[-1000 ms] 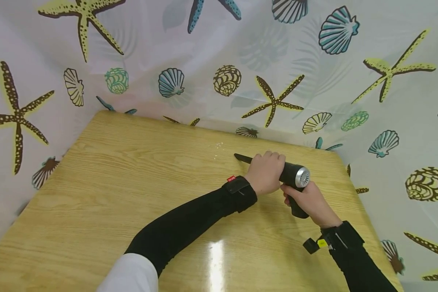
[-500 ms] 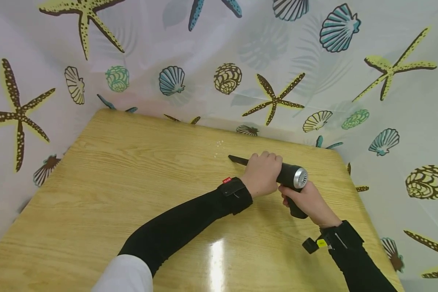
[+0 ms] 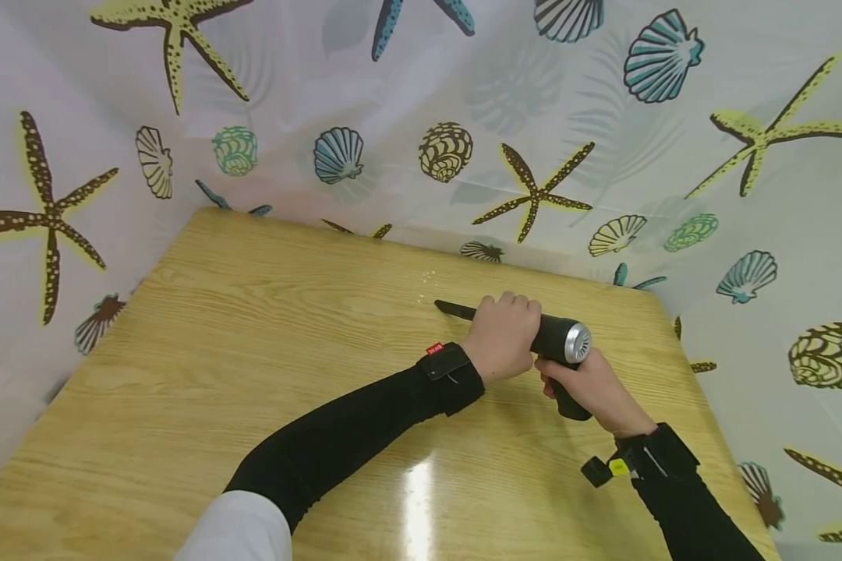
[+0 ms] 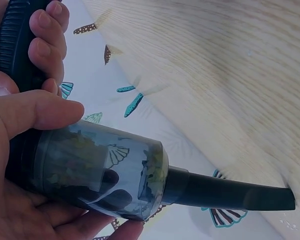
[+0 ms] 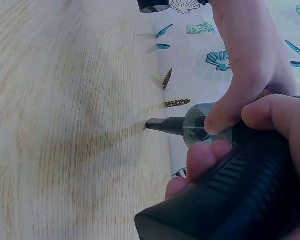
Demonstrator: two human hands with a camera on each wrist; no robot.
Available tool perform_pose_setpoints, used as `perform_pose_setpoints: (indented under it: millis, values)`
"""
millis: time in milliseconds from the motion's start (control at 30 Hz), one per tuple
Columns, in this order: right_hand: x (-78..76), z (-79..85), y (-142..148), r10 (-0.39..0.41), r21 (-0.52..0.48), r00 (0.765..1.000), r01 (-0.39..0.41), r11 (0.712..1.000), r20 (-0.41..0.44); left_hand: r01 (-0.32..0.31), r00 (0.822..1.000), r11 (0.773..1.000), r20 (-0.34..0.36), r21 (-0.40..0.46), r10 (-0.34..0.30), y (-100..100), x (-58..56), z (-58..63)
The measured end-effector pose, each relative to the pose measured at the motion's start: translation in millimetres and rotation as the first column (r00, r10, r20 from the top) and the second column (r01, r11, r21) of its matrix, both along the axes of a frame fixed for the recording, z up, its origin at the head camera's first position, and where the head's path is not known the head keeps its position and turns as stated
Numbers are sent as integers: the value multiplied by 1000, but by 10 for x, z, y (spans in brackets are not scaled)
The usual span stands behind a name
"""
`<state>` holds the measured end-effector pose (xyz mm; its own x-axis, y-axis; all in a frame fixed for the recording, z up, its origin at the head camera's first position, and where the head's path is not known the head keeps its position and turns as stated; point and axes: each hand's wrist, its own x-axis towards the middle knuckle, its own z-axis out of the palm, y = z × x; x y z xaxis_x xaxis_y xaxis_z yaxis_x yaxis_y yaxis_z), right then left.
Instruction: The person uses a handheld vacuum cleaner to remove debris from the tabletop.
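A black handheld vacuum (image 3: 556, 335) with a silver vented end is held in both hands over the wooden table. My right hand (image 3: 596, 389) grips its ridged handle (image 4: 14, 42). My left hand (image 3: 505, 336) wraps round the body by the clear dust cup (image 4: 102, 170), where some bits show inside. The narrow black nozzle (image 3: 454, 309) points left and away, its tip at or just above the tabletop. Several tiny white crumbs (image 3: 426, 285) lie just beyond the tip. The underside of the vacuum is hidden in the head view.
The light wooden table (image 3: 267, 343) ends against a white curtain (image 3: 393, 93) printed with shells and starfish, which rises at the back and both sides. A bright reflection lies on the table's near part.
The vacuum and both hands have shifted slightly left, bringing the nozzle tip nearer the crumbs. Both hands keep their grip, and the head view has turned a little.
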<state>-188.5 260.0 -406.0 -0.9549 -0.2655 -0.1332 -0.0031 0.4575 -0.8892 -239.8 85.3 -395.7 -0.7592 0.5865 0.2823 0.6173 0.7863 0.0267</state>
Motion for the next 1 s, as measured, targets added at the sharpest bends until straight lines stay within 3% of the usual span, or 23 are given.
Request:
perform_pose_setpoints:
  millis: [1000]
  values:
    - [-154, -14, -192, 34, -1, 999, -34, 999, -7, -44, 999, 999, 16, -19, 45, -189, -81, 13]
